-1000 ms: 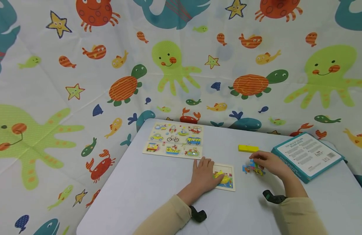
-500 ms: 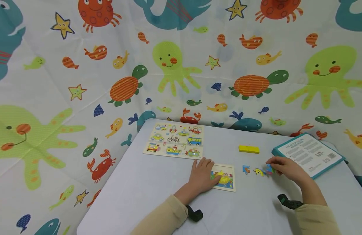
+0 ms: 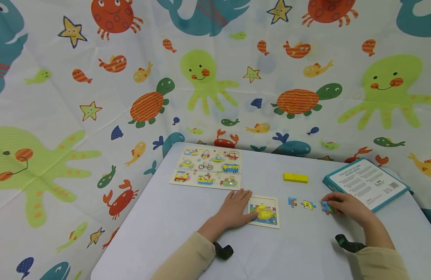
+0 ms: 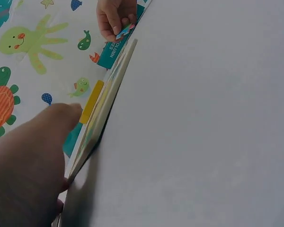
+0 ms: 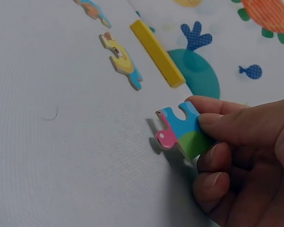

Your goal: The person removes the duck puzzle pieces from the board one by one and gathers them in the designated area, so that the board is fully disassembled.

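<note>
In the head view, my left hand (image 3: 231, 210) rests with spread, straight fingers at the left edge of a small wooden puzzle tray (image 3: 263, 199), its thumb over the tray's side. Part of a colourful picture, mostly yellow and blue, fills the tray. My right hand (image 3: 350, 208) pinches a blue, green and pink jigsaw piece (image 5: 182, 130) between thumb and fingers, just over the table. Left of it lie a yellow and blue jigsaw piece (image 3: 308, 205) and an orange and blue one (image 3: 292, 202), apart from each other.
A yellow block (image 3: 295, 177) lies behind the loose pieces. The teal and white box (image 3: 367, 184) stands right, close behind my right hand. A larger vehicle puzzle board (image 3: 210, 167) lies back left. Sea-animal cloth (image 3: 222, 77) hangs behind the white table (image 3: 166, 229).
My right hand has moved right, drawing the blue, green and pink piece away from the clustered pieces, which now lie spread out. The left hand has slid slightly left, uncovering more of the tray.
</note>
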### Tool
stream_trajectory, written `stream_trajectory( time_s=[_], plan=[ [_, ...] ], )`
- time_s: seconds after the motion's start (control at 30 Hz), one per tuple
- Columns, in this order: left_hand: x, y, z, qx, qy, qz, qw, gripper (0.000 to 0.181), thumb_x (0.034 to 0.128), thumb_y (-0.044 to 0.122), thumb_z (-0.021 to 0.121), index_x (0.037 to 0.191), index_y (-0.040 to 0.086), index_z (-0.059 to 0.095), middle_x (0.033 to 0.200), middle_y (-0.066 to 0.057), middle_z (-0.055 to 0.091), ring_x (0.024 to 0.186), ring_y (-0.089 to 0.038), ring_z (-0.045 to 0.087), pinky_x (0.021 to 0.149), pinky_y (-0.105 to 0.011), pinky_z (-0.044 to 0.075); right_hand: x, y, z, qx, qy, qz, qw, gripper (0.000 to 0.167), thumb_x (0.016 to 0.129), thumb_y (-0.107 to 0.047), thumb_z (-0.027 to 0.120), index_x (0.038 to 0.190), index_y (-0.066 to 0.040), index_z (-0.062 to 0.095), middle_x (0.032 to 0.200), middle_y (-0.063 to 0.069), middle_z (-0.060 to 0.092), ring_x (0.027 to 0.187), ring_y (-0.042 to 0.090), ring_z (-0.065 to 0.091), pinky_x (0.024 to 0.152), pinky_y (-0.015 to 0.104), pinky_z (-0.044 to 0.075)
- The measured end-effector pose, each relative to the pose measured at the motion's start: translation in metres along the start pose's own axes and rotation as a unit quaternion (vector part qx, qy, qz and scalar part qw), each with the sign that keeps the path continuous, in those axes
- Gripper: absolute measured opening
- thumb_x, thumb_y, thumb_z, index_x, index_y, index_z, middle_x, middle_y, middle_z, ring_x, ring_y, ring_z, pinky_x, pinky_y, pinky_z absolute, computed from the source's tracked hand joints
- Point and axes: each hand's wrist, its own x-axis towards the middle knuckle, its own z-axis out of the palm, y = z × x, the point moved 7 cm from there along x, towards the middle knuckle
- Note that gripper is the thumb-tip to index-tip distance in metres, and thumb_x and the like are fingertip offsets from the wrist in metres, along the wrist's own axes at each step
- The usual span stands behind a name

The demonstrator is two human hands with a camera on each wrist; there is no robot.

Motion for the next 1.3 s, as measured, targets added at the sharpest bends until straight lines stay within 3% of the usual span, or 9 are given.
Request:
stream_trajectory(
  time_s=[0.3,0.63,0.97,1.3],
  plan=[
    [-0.003,-0.003,-0.005,0.013,-0.012,0.031,0.9994,0.091,0.0884,0.078,0.041,0.158,0.021,0.026,0.162,0.006,0.030,0.152,-0.018,0.021,0.124,-0.045,0.019,0.001,0.001,0.002,-0.014,0.007,0.006,0.9999,0.031,0.102,-0.027,0.053,0.122,-0.004,0.063,0.084,0.006,0.054,0.077,0.019,0.052,0.064,0.029,0.042],
    [-0.004,0.000,-0.010,0.030,-0.007,0.036,0.9989,0.087,0.0899,0.074,0.045,0.157,0.020,0.030,0.161,0.005,0.032,0.152,-0.018,0.024,0.124,-0.044,0.021,0.002,0.004,0.003,-0.040,0.017,0.000,0.9990,0.030,0.102,-0.028,0.054,0.118,-0.006,0.064,0.092,0.006,0.056,0.083,0.019,0.052,0.066,0.029,0.044],
    [-0.004,0.000,-0.009,0.037,0.008,0.040,0.9985,0.082,0.0921,0.069,0.048,0.155,0.019,0.033,0.160,0.004,0.034,0.151,-0.019,0.026,0.123,-0.044,0.023,0.003,0.004,0.003,-0.048,0.035,-0.001,0.9982,0.040,0.100,-0.035,0.056,0.123,-0.003,0.061,0.108,0.011,0.064,0.087,0.020,0.054,0.068,0.028,0.047],
    [-0.002,-0.003,-0.005,0.028,0.013,0.042,0.9987,0.080,0.0940,0.069,0.043,0.156,0.019,0.032,0.160,0.005,0.033,0.151,-0.019,0.025,0.123,-0.044,0.022,0.003,-0.020,0.006,-0.067,0.050,0.001,0.9965,0.044,0.100,-0.043,0.055,0.125,-0.008,0.061,0.105,0.010,0.063,0.088,0.022,0.054,0.068,0.030,0.044]
  ],
)
